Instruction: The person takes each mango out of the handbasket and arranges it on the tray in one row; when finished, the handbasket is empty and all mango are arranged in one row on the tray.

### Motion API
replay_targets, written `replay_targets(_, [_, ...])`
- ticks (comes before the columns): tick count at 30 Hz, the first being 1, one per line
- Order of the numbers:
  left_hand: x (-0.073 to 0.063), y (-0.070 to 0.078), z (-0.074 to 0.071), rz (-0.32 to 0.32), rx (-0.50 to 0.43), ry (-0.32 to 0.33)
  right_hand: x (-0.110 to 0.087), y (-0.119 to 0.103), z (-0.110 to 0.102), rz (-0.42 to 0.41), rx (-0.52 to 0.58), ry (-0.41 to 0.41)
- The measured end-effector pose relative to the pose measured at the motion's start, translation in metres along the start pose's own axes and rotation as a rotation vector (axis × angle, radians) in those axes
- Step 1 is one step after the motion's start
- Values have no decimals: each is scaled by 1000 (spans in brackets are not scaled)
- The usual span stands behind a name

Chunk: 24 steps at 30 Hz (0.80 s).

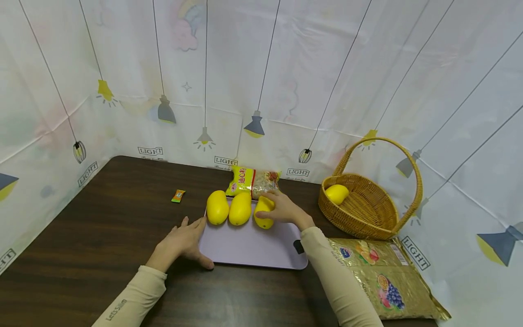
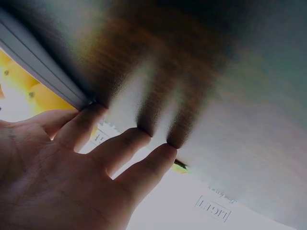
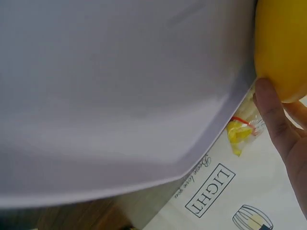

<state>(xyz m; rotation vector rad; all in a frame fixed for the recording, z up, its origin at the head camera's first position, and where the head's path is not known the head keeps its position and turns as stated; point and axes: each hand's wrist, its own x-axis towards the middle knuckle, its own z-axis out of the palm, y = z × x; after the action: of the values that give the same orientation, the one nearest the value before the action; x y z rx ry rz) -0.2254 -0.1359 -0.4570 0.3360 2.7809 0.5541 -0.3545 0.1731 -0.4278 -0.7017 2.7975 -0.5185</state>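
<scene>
Three yellow mangoes stand side by side along the far edge of a pale lilac tray point(image 1: 249, 247): a left mango point(image 1: 217, 208), a middle mango point(image 1: 240, 209) and a right mango point(image 1: 263, 219). My right hand point(image 1: 283, 210) holds the right mango, with the thumb across its front and fingers behind it. In the right wrist view, a finger touches the mango's skin point(image 3: 283, 48). My left hand point(image 1: 184, 242) lies at the tray's left edge with spread fingers. Its fingertips point(image 2: 144, 132) touch the dark table in the left wrist view.
Behind the tray lies a yellow pasta bag point(image 1: 245, 179). A small wrapped candy point(image 1: 178, 196) is on the table to the left. At right stands a wicker basket point(image 1: 367, 218) with one mango point(image 1: 337, 194) inside, behind a gold fruit-print bag point(image 1: 392, 286). A printed curtain point(image 1: 245, 68) borders the table.
</scene>
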Motion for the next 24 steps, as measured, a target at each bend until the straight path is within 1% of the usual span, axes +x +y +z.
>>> replay_targets(5, [-1, 1, -2, 8, -2, 5, -3, 8, -5, -4, -11, 13])
replay_targets(9, [-2, 1, -2, 10, -4, 5, -8, 17, -10, 8, 12, 28])
replay_targets(13, [-2, 2, -3, 13, 1, 9, -14, 27, -18, 29, 9, 46])
replay_targets(19, [-3, 2, -3, 11, 4, 11, -23, 39, -37, 67, -18, 75])
replay_targets(24, [-1, 2, -2, 6, 5, 8, -32, 56, -54, 109, -45, 121])
